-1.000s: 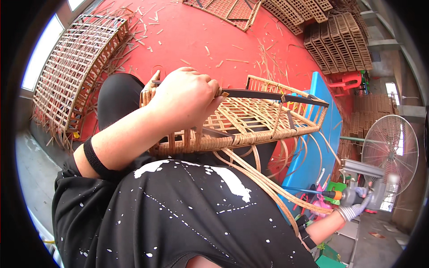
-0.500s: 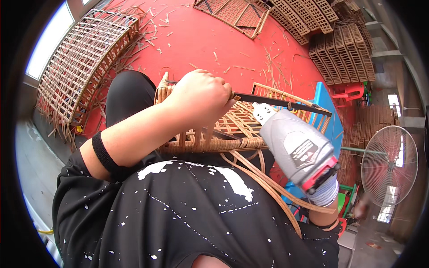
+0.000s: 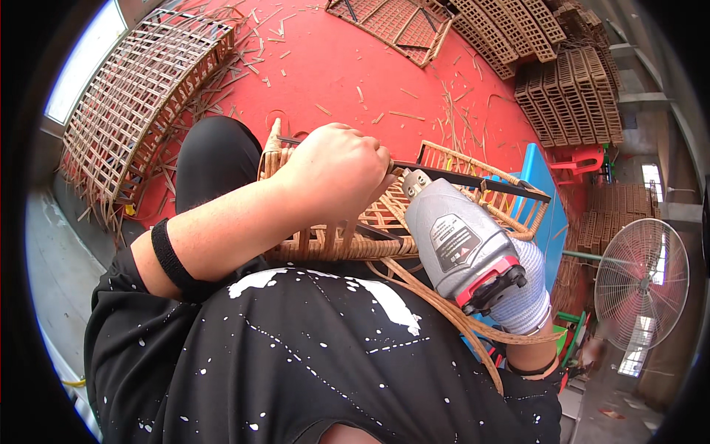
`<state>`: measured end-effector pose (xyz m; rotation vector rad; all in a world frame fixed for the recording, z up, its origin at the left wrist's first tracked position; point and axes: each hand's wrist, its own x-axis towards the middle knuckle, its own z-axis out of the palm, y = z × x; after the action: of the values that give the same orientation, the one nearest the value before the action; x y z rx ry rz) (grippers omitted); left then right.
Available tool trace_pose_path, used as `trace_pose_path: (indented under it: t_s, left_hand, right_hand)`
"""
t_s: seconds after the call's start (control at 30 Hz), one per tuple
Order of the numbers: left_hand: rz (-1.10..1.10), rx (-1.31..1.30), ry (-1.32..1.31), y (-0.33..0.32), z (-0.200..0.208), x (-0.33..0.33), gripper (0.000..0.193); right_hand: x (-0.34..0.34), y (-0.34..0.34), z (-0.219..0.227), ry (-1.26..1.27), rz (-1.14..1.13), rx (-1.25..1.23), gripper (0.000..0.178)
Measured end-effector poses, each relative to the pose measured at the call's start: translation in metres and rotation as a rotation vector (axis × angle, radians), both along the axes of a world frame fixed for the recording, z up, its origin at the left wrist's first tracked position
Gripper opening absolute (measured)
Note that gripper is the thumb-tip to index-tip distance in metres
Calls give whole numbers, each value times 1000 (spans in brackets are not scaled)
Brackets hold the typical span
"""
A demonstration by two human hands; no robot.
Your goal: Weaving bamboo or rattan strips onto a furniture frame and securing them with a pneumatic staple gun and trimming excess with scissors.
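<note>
A woven rattan frame [image 3: 436, 196] with dark flat bars lies across my lap. My left hand [image 3: 336, 166] is bare and closed around a dark bar [image 3: 473, 180] of this frame; its fingertips are mostly hidden behind the fist. In a white knit glove, my right hand [image 3: 529, 292] grips a grey nail gun [image 3: 458, 240] with a red and black end cap. The tool's metal nose [image 3: 416, 183] points at the bar just right of my left fist; whether it touches the bar, I cannot tell. Loose rattan strands [image 3: 436, 296] trail from the frame's near edge past my right wrist.
A blue stool or table [image 3: 546, 194] stands beyond the frame's right end. Woven panels lie at left [image 3: 148, 96] and far ahead [image 3: 399, 26]; stacked ones [image 3: 569, 96] stand far right. Rattan scraps [image 3: 407, 115] litter the red floor. A large fan [image 3: 642, 283] is at right.
My right hand has brought the nail gun left, its nose now close beside my left fist. The left hand keeps its hold on the frame, nearly in the same place.
</note>
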<state>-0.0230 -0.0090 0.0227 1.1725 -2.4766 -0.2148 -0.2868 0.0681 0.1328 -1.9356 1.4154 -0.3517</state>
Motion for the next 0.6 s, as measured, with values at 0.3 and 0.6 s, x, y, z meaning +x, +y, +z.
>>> trace_pose_path:
  t_s: [0.3, 0.6]
  left_hand:
    - [-3, 64, -15, 0, 3, 0, 32]
    - [-39, 73, -13, -1, 1, 1, 29]
  right_hand:
    - [1, -6, 0, 171, 53, -95, 47]
    - [3, -24, 13, 305, 267, -209, 46]
